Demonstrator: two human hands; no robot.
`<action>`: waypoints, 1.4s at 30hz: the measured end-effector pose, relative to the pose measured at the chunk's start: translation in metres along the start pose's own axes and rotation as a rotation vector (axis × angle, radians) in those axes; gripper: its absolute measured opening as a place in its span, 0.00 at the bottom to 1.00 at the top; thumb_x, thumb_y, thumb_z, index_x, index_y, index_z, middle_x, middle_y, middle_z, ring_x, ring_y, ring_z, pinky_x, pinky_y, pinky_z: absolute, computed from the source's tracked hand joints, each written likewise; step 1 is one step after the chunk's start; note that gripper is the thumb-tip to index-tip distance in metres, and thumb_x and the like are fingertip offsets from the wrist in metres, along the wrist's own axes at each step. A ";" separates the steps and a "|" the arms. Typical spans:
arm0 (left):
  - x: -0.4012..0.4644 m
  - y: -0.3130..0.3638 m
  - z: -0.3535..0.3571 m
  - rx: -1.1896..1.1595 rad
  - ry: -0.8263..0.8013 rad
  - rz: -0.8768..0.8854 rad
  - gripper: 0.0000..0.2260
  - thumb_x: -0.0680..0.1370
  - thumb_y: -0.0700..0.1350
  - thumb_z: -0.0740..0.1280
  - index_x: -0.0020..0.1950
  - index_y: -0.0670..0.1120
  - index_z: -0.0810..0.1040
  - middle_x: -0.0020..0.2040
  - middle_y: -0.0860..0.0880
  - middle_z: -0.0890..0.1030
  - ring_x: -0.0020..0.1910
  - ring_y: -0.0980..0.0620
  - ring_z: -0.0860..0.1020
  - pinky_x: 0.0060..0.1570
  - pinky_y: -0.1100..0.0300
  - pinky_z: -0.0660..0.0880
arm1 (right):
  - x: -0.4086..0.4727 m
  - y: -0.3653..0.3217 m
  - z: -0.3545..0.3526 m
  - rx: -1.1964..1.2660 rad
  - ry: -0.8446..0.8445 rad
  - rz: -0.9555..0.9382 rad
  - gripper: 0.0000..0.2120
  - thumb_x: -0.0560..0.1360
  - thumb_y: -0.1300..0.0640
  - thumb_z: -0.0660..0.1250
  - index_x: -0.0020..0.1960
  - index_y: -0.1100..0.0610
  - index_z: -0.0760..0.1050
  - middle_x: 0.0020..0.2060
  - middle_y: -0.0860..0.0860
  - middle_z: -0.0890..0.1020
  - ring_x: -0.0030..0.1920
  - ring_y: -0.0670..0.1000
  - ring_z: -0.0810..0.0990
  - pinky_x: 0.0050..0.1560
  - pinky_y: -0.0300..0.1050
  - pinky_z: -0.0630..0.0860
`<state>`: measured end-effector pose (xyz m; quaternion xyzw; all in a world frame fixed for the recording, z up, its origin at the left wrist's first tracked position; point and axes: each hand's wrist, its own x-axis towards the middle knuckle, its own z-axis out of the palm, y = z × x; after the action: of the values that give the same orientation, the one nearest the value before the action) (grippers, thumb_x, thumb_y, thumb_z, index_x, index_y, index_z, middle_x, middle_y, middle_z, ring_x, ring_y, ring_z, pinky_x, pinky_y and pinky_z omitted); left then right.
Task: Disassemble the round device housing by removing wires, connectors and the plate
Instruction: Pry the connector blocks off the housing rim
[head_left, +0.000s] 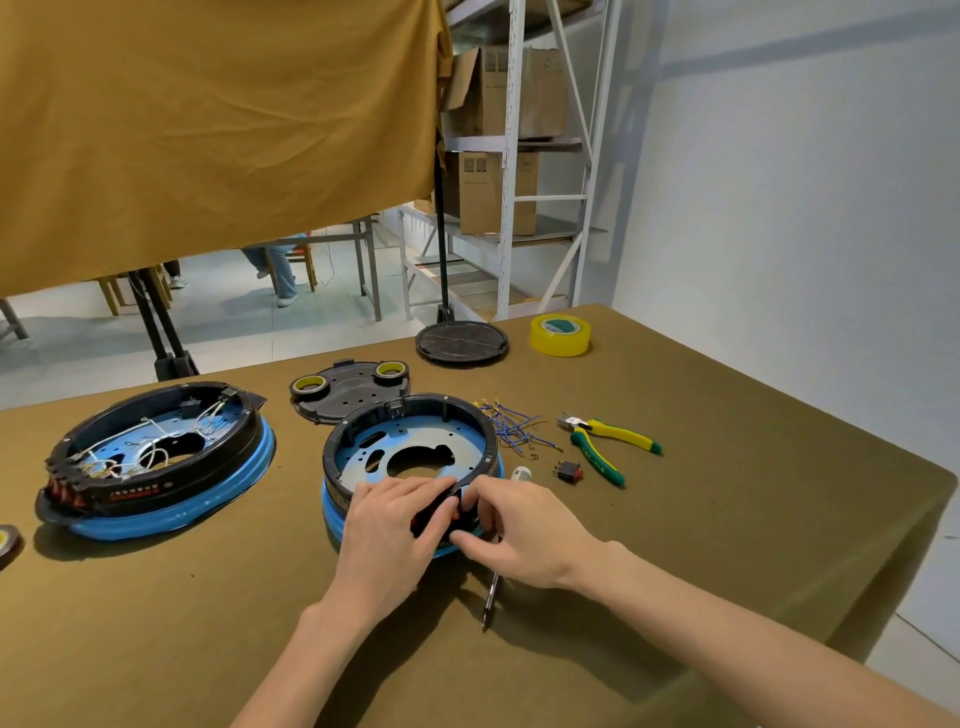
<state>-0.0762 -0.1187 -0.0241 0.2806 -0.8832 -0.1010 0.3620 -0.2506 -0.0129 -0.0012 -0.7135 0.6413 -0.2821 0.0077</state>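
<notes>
Both hands (441, 519) pinch black switch block (434, 519) at housing (410, 452) front rim, block mostly hidden by fingers.

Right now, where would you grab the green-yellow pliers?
Take the pliers by the two handles, squeezed together near their middle, coming from above on the right. They lie flat, their nose pointing left toward the blue wires, and the handles splay toward bare cloth, so that side looks least obstructed.
</notes>
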 end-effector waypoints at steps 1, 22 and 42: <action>0.000 0.000 0.000 -0.001 0.000 -0.002 0.15 0.79 0.55 0.69 0.66 0.55 0.82 0.58 0.58 0.86 0.58 0.60 0.80 0.56 0.62 0.66 | 0.001 -0.002 0.001 -0.023 -0.002 -0.003 0.15 0.76 0.36 0.65 0.53 0.46 0.75 0.41 0.39 0.77 0.41 0.40 0.75 0.39 0.29 0.70; -0.001 -0.002 0.000 -0.040 0.033 0.021 0.13 0.82 0.52 0.66 0.66 0.55 0.82 0.58 0.59 0.85 0.57 0.64 0.78 0.55 0.62 0.68 | -0.001 0.049 -0.037 -0.400 0.196 0.168 0.10 0.74 0.49 0.63 0.41 0.50 0.62 0.30 0.46 0.71 0.30 0.49 0.69 0.27 0.41 0.61; -0.001 -0.002 0.000 -0.035 0.032 0.046 0.14 0.80 0.47 0.71 0.66 0.54 0.82 0.58 0.58 0.85 0.57 0.66 0.76 0.57 0.68 0.64 | -0.003 0.063 -0.021 -0.376 -0.077 0.035 0.15 0.71 0.61 0.67 0.57 0.51 0.75 0.53 0.51 0.76 0.53 0.54 0.75 0.50 0.47 0.74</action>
<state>-0.0746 -0.1202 -0.0254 0.2553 -0.8816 -0.1036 0.3831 -0.3163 -0.0135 -0.0083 -0.7012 0.6944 -0.1296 -0.0964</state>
